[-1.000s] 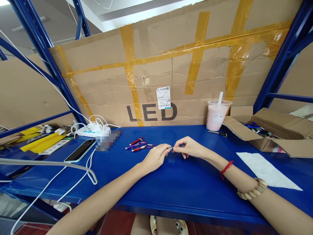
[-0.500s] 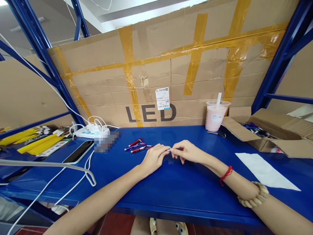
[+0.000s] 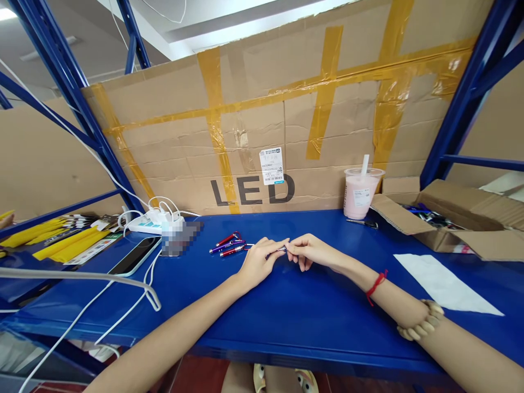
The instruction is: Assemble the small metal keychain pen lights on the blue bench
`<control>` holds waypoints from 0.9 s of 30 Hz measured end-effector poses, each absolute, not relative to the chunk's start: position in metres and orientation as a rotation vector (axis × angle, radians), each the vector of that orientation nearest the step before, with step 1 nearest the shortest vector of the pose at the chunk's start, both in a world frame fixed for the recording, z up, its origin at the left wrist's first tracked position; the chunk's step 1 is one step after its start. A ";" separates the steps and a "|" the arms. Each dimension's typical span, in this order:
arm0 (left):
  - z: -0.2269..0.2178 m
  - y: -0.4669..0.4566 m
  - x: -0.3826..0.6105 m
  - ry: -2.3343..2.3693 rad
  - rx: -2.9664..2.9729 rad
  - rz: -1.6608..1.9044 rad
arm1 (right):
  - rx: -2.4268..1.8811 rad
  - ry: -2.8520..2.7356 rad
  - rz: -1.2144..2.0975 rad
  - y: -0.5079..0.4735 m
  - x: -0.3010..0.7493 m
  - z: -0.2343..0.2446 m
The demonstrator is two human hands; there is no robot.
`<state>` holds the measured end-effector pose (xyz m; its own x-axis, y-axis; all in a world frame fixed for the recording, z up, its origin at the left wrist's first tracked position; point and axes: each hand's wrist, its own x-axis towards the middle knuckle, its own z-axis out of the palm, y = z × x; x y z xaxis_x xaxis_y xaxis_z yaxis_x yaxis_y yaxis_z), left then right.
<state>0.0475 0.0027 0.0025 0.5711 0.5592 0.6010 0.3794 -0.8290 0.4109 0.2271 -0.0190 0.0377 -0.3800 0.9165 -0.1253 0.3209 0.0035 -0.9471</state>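
Observation:
My left hand (image 3: 257,263) and my right hand (image 3: 311,251) meet over the blue shelf top (image 3: 295,305), fingertips pinched together on one small pen-shaped keychain light (image 3: 278,251) held between them. Its dark body lies under the left fingers and its metal tip points at the right fingers. Just left of the hands lie three more small keychain lights (image 3: 228,244), red and purple, with clips. My right wrist wears a red string and a beaded bracelet.
A pink drink cup with a straw (image 3: 360,191) stands at the back, a dark pen beside it. An open cardboard box of parts (image 3: 440,221) and a white paper sheet (image 3: 444,285) are at the right. A phone (image 3: 135,255), power strip (image 3: 153,222) and white cables lie at the left.
The hands stayed together on the small light and shifted slightly; the left fingers now stretch further along it. The camera view tilted a little.

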 end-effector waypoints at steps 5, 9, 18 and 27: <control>0.004 0.002 0.048 0.856 2.549 1.073 | -1.286 -1.789 1.356 -0.018 0.229 0.039; 0.005 0.001 0.051 0.927 2.579 1.058 | -1.339 -1.905 1.098 -0.016 0.231 0.038; 0.004 0.002 0.055 1.017 2.462 1.111 | -1.222 -2.042 0.243 -0.013 0.245 0.039; 0.005 0.002 0.054 0.896 2.442 1.038 | -1.180 -2.132 0.210 -0.015 0.244 0.039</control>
<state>0.0540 0.0018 0.0045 0.5343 0.6658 0.5208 0.4182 -0.7436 0.5216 0.2444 -0.0152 0.0388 -0.3562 0.7985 0.4853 0.6887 0.5754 -0.4411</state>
